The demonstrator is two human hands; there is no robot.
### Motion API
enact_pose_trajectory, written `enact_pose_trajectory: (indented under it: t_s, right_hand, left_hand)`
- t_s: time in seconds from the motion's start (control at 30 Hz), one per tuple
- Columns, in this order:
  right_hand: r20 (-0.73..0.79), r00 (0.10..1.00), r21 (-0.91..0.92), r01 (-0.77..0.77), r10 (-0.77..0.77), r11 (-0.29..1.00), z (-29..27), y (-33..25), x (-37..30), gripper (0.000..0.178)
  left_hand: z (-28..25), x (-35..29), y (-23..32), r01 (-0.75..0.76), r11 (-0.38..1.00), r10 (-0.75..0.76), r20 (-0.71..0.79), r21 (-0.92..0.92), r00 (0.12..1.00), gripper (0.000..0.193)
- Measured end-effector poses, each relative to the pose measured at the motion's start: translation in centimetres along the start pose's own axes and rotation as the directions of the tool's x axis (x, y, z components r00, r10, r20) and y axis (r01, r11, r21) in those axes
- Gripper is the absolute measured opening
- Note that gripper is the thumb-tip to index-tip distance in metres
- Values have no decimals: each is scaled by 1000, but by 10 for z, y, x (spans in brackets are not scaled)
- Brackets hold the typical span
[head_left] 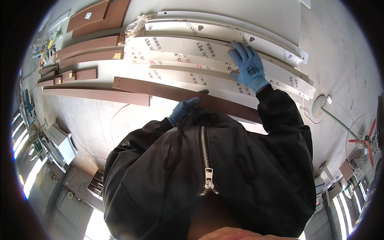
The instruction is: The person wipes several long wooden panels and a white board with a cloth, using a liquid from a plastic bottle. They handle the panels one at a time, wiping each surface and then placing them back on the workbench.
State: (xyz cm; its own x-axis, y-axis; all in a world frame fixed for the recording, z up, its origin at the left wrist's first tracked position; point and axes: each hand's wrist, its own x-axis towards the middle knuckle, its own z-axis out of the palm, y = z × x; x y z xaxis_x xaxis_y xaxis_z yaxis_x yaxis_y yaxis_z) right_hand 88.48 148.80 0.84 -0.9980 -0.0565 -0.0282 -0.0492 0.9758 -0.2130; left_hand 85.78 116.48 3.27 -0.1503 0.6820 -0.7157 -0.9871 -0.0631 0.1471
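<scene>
My left hand [185, 110], in a blue glove, is closed on the near edge of a long brown board [156, 91] that lies slantwise just in front of my body. A small dark shape shows at the board's far edge, too little of it to name. My right hand [249, 68], gloved the same way, rests with fingers spread on the long white printed boards [184, 47]. These strips lie side by side, roughly parallel, beyond the brown board. The right end of the brown board passes behind my right sleeve.
Several shorter brown boards [90, 45] lie at the left, some with small yellow labels. Wider brown panels [90, 20] sit at the far left. Crumpled white wrapping [137, 26] is by the white boards' left ends. A standing fan [367, 138] with red blades is at the right.
</scene>
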Motion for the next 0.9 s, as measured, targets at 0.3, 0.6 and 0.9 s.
enact_pose_trajectory:
  t_s: [0.3,0.6,0.9]
  right_hand:
    - [72,994,48,-81,78,996,8,10,5,88]
    - [111,993,-32,-47,50,998,18,17,15,92]
    - [19,1000,65,13,-15,998,21,-5,5,59]
  left_hand:
    - [3,12,-5,38,994,-40,18,105,999,62]
    - [-12,21,-23,-56,977,47,48,203,998,49]
    - [-14,26,-27,-318,739,269,172,595,948,48]
